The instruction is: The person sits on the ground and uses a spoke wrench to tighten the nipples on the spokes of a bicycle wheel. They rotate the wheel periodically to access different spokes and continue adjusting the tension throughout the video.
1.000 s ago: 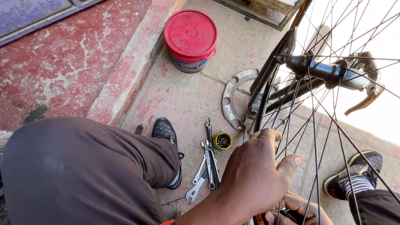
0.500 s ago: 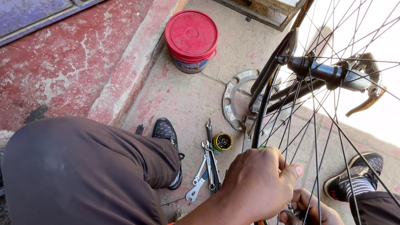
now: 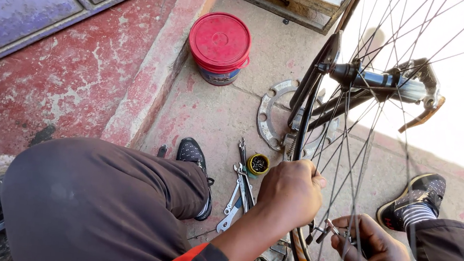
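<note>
Wheel rim (image 3: 304, 125) mid-frame gripped by closed left hand (image 3: 289, 192), right hand (image 3: 369, 254) pinching what looks like a small spoke tool (image 3: 333, 229) lower right; wrenches (image 3: 237, 195) unused.

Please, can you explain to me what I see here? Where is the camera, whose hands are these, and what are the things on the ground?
The camera sits on a person's head and looks down, so you see that person's own knees, shoes and two bare hands. The left hand grips the rim of a bicycle wheel with thin metal spokes. The right hand holds a small metal tool among the spokes near the rim. On the concrete ground lie some wrenches, a small yellow cup of tiny parts, a flat metal ring and a tub with a red lid.
</note>
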